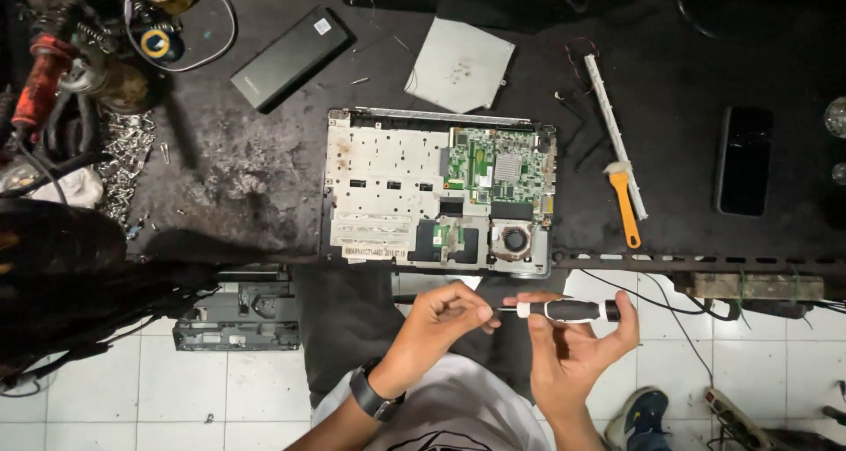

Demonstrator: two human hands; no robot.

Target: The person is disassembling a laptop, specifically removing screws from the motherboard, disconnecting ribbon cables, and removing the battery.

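Below, both hands hold a screwdriver.

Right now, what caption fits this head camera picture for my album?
Left hand pinches the tip of a black screwdriver held by the right hand, below an opened laptop.

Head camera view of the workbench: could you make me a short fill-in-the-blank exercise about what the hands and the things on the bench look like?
1. The right hand holds a black-handled ____ by its grip.
2. The left hand pinches that tool's ____ end.
3. The opened laptop on the bench has its round cooling ____ near the lower right corner.
4. The brush right of the laptop has an ____ handle.

Missing words: screwdriver; tip; fan; orange
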